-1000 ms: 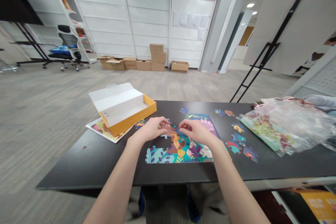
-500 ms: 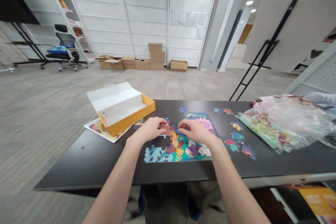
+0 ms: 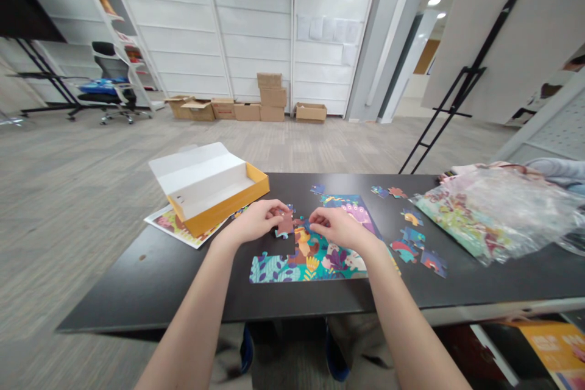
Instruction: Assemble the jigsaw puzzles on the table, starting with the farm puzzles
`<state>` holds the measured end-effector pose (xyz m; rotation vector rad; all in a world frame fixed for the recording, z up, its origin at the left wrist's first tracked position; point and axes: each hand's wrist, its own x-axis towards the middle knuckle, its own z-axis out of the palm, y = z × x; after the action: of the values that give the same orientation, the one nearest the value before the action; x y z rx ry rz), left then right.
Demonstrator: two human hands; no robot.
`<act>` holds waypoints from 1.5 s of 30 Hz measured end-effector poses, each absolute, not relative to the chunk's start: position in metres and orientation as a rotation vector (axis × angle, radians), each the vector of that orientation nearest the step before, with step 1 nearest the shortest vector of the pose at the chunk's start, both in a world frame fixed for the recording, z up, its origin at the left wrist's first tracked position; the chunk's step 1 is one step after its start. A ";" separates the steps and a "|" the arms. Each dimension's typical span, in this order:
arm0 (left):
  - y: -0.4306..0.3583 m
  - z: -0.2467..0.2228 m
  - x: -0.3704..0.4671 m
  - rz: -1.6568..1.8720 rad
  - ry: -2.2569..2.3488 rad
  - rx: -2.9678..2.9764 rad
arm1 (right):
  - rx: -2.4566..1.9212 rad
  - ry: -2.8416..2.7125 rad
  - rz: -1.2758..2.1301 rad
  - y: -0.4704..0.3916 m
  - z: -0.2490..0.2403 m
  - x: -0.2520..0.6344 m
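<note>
A brown puzzle piece with a light blue patch is between the thumb and fingers of my left hand, left of the partly joined jigsaw puzzle. The piece sits just beside the puzzle's left edge; whether it touches cannot be told. Over the puzzle's upper middle is my right hand, its fingers bent and thumb apart from them, with nothing visible in it. Another puzzle piece is partly hidden behind my left hand.
An open yellow box rests on a printed sheet at the left. Loose puzzle pieces lie right of the puzzle, others along the back. A plastic bag covers the table's right side. Cardboard boxes stand by the shelves.
My left hand has shifted slightly left and up, with the brown piece now showing more clearly, pulled a little away from the puzzle. My right hand has hardly moved.
</note>
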<state>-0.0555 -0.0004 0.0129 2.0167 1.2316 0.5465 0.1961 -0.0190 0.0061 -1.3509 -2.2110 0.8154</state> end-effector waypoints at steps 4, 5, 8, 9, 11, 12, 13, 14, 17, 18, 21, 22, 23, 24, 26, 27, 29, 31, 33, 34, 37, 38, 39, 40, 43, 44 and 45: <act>-0.001 0.015 -0.061 0.596 1.234 1.924 | -1.361 -2.212 0.813 -0.020 0.007 0.196; -0.001 0.016 -0.061 0.616 1.240 1.901 | -1.360 -2.212 0.814 -0.020 0.007 0.196; 0.000 0.014 -0.063 0.659 1.237 1.825 | -1.360 -2.215 0.809 -0.020 0.007 0.196; 0.000 0.013 -0.064 0.672 1.233 1.796 | -1.360 -2.216 0.808 -0.020 0.006 0.196; -0.001 0.012 -0.065 0.688 1.219 1.743 | -1.359 -2.215 0.813 -0.019 0.006 0.196; -0.001 0.012 -0.066 0.682 1.206 1.727 | -1.361 -2.213 0.818 -0.019 0.006 0.196; -0.002 0.013 -0.067 0.662 1.188 1.722 | -1.365 -2.211 0.822 -0.019 0.007 0.196; -0.004 0.014 -0.068 0.625 1.163 1.728 | -1.370 -2.212 0.826 -0.020 0.007 0.196; -0.011 0.020 -0.070 0.494 1.100 1.751 | -1.387 -2.216 0.832 -0.021 0.010 0.195; -0.014 0.023 -0.071 0.464 1.094 1.743 | -1.390 -2.217 0.832 -0.022 0.010 0.195; -0.021 0.028 -0.070 0.420 1.119 1.710 | -1.395 -2.216 0.829 -0.022 0.011 0.195; -0.024 0.030 -0.069 0.412 1.134 1.709 | -1.396 -2.215 0.828 -0.022 0.011 0.195; -0.025 0.030 -0.068 0.402 1.147 1.714 | -1.397 -2.214 0.826 -0.021 0.010 0.195; -0.027 0.030 -0.068 0.392 1.152 1.725 | -1.397 -2.212 0.825 -0.021 0.010 0.195; -0.028 0.029 -0.067 0.368 1.141 1.765 | -1.387 -2.213 0.822 -0.020 0.009 0.194; -0.028 0.029 -0.067 0.349 1.130 1.790 | -1.382 -2.214 0.820 -0.020 0.009 0.194; -0.028 0.028 -0.066 0.308 1.119 1.838 | -1.380 -2.218 0.816 -0.020 0.008 0.195; -0.027 0.027 -0.065 0.288 1.131 1.878 | -1.385 -2.222 0.810 -0.019 0.007 0.195; -0.027 0.026 -0.063 0.297 1.153 1.919 | -1.384 -2.224 0.810 -0.019 0.007 0.195; -0.026 0.026 -0.062 0.300 1.161 1.941 | -1.380 -2.224 0.811 -0.019 0.007 0.195; -0.025 0.024 -0.060 0.289 1.193 1.991 | -1.378 -2.222 0.812 -0.020 0.008 0.195; -0.025 0.023 -0.060 0.283 1.209 2.003 | -1.381 -2.221 0.812 -0.020 0.009 0.195; -0.025 0.022 -0.060 0.277 1.224 2.011 | -1.385 -2.221 0.811 -0.021 0.009 0.195; -0.024 0.021 -0.059 0.276 1.240 2.017 | -1.390 -2.221 0.812 -0.021 0.009 0.194; -0.023 0.018 -0.059 0.288 1.277 2.034 | -1.396 -2.221 0.809 -0.021 0.010 0.194; -0.023 0.017 -0.059 0.295 1.288 2.036 | -1.394 -2.222 0.808 -0.021 0.010 0.194; -0.023 0.015 -0.059 0.300 1.297 2.035 | -1.391 -2.224 0.807 -0.021 0.009 0.194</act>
<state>-0.0590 -0.0228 0.0155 2.0346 1.2972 0.3003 0.1941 -0.0210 0.0095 -1.3911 -2.2244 0.8075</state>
